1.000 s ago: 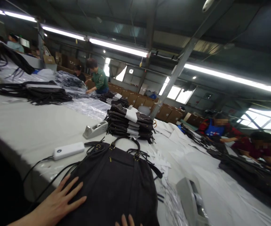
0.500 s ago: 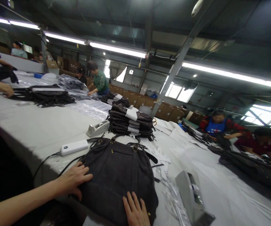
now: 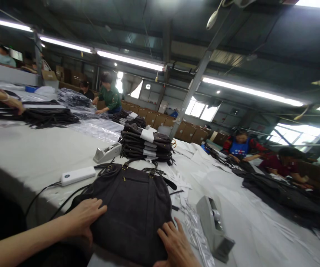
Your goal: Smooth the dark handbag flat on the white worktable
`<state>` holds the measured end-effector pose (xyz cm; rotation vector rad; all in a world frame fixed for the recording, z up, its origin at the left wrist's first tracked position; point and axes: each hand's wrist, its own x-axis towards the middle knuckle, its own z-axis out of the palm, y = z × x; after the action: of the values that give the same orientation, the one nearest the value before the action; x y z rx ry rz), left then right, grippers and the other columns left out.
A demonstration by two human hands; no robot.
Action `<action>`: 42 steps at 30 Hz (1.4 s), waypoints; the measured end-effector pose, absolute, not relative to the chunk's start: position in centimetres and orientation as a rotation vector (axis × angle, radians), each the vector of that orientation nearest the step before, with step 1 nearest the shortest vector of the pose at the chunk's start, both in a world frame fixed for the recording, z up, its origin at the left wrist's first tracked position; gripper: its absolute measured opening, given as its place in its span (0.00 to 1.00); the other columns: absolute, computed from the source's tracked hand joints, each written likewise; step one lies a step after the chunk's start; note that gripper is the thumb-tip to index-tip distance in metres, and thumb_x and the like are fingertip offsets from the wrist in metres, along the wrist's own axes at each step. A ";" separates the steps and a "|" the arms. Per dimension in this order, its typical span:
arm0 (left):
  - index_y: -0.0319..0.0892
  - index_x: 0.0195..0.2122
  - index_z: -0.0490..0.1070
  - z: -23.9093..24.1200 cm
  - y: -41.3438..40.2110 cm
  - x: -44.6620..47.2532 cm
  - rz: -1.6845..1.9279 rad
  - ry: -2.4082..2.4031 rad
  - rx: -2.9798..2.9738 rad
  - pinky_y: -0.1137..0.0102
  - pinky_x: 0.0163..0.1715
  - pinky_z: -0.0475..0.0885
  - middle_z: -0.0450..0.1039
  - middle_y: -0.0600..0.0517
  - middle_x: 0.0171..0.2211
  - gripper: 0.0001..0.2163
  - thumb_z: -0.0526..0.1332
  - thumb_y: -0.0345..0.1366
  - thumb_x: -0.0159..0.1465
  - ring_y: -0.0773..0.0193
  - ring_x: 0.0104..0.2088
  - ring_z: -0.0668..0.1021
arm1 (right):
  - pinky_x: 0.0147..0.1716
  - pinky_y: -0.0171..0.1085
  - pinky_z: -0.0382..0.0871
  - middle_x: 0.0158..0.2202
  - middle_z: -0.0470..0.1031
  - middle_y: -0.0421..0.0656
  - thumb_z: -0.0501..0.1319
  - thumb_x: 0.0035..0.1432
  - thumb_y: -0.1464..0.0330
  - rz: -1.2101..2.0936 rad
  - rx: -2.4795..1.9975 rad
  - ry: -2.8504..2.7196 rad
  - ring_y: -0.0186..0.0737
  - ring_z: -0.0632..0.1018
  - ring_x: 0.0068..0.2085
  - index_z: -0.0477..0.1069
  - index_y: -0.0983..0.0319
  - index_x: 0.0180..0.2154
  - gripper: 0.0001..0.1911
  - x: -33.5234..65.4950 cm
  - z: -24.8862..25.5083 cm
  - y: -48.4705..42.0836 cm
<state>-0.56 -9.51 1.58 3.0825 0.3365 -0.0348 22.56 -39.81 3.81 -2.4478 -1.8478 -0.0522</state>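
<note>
A dark suede handbag [image 3: 133, 207] with brass-ringed handles lies flat on the white table [image 3: 23, 155] right in front of me. My left hand [image 3: 83, 218] rests on the bag's near left corner, its fingers curled over the edge. At the near right corner my right hand [image 3: 175, 244] grips the bag's bottom edge with bent fingers. Both forearms reach in from the lower edge of the view.
A white power bank [image 3: 77, 175] with a black cable lies left of the bag. One grey tape dispenser [image 3: 107, 152] stands behind it, another [image 3: 214, 228] to the right. A stack of folded dark bags [image 3: 147, 145] sits beyond. Other people work along the table.
Both hands have moved from lying flat on the bag to gripping its near corners. My right hand has come further into view. The camera has shifted slightly right.
</note>
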 end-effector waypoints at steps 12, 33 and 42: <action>0.46 0.40 0.69 7.1 -6.7 1.7 -0.037 0.180 3.075 0.67 0.32 0.70 0.78 0.50 0.35 0.26 0.73 0.51 0.43 0.48 0.37 0.80 | 0.56 0.49 0.55 0.35 0.72 0.36 0.74 0.35 0.57 -0.036 -2.505 -1.494 0.42 0.71 0.43 0.67 0.58 0.33 0.24 24.1 4.4 -39.8; 0.48 0.39 0.70 4.5 -4.4 3.4 -0.082 0.367 2.892 0.57 0.39 0.72 0.79 0.49 0.39 0.13 0.65 0.37 0.52 0.43 0.42 0.79 | 0.61 0.68 0.32 0.51 0.73 0.48 0.75 0.27 0.53 0.187 -2.465 -1.415 0.56 0.71 0.54 0.63 0.56 0.54 0.50 23.0 9.3 -33.1; 0.45 0.53 0.67 6.2 -7.8 4.1 0.005 0.355 2.972 0.52 0.46 0.70 0.75 0.45 0.44 0.32 0.72 0.43 0.47 0.44 0.45 0.76 | 0.57 0.59 0.60 0.22 0.74 0.39 0.64 0.49 0.71 -0.422 -2.424 -1.707 0.40 0.76 0.28 0.68 0.60 0.29 0.05 22.8 1.5 -28.7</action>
<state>4.07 -7.81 6.19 2.9723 0.3554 0.0052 22.80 -28.66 1.53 -2.4240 -1.7075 -0.4217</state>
